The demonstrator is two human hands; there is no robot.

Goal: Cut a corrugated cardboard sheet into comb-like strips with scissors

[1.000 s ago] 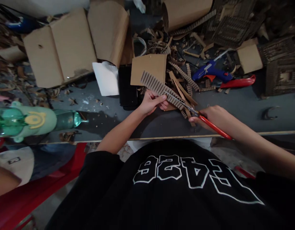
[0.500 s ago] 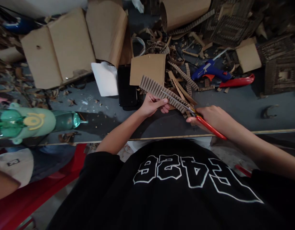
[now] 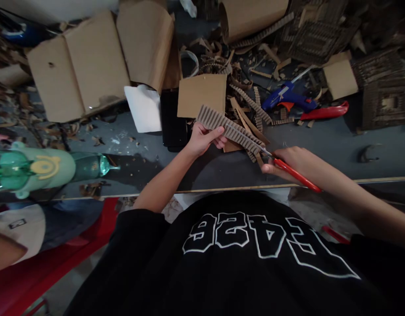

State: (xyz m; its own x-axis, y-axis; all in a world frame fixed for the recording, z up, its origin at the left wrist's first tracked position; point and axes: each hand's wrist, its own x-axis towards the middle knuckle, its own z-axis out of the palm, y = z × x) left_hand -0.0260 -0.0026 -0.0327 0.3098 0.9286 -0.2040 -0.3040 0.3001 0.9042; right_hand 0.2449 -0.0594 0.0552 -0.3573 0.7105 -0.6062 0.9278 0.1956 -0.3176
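My left hand (image 3: 205, 139) pinches a strip of corrugated cardboard (image 3: 213, 117) between thumb and fingers, its ridges facing up. Red-handled scissors (image 3: 296, 174) are gripped in my right hand (image 3: 290, 161), with part of the handle hidden by the fingers. Their blades lie lengthwise along the strip, pointing up and to the left toward my left thumb. Under and behind the strip are a flat cardboard square (image 3: 202, 94) and thin cut cardboard strips (image 3: 247, 117).
A blue glue gun (image 3: 288, 97) and a red-handled tool (image 3: 326, 112) lie at the right. Behind my left hand is a black phone (image 3: 174, 123). A green bottle (image 3: 54, 166) lies at the left, near another person's arm (image 3: 6, 245). Stacked cardboard frames (image 3: 388, 103) stand far right.
The scissors and my right hand have shifted slightly right, away from the strip. My left hand has moved a little left along the strip, which has tilted slightly.
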